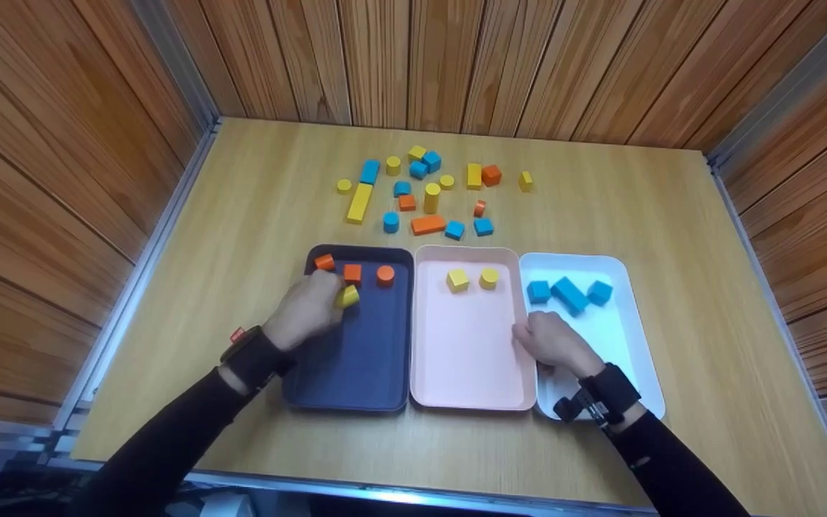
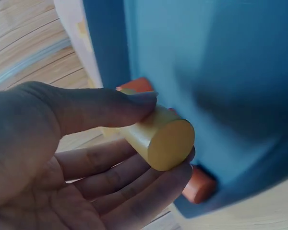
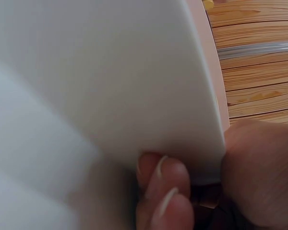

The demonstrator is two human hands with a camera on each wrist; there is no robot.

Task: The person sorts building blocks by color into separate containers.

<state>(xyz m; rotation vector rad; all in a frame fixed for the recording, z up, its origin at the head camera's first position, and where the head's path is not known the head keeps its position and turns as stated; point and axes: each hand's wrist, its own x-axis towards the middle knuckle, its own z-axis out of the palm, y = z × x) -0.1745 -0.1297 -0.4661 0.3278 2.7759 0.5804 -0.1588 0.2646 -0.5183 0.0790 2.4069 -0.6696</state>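
Both forearms extend from the near table edge in black sleeves (image 1: pixel 169 431), with a dark strap (image 1: pixel 252 357) at the left wrist and a dark wrist unit (image 1: pixel 611 396) at the right.

The right hand (image 1: pixel 557 341) grips the wall of the white tray (image 1: pixel 618 352) where it adjoins the pink tray (image 1: pixel 467 366); the fingertips (image 3: pixel 170 179) lie inside the white tray. The left hand (image 1: pixel 306 309) pinches a yellow cylinder (image 2: pixel 172 143) between thumb and fingers, over the far half of the dark blue tray (image 1: pixel 356 366). Contact between cylinder and tray floor cannot be determined.

The three trays stand side by side. Contents at their far ends, left to right:
- Dark blue: a tipped orange cylinder (image 1: pixel 324 262), an orange cube (image 1: pixel 352 273) and an upright orange cylinder (image 1: pixel 385 276), just beyond the held piece.
- Pink: a yellow block (image 1: pixel 457 280) and a short yellow cylinder (image 1: pixel 488 278).
- White: a long blue block (image 1: pixel 570 296) between two smaller blue blocks (image 1: pixel 600 293).

Beyond the trays, loose pieces lie scattered on the wooden table (image 1: pixel 255 179). These include an orange bar (image 1: pixel 428 225), a blue cylinder (image 1: pixel 390 222), a tall yellow cylinder (image 1: pixel 431 198) and a long yellow bar (image 1: pixel 360 204). A wood-panelled wall (image 1: pixel 442 64) bounds the far edge.
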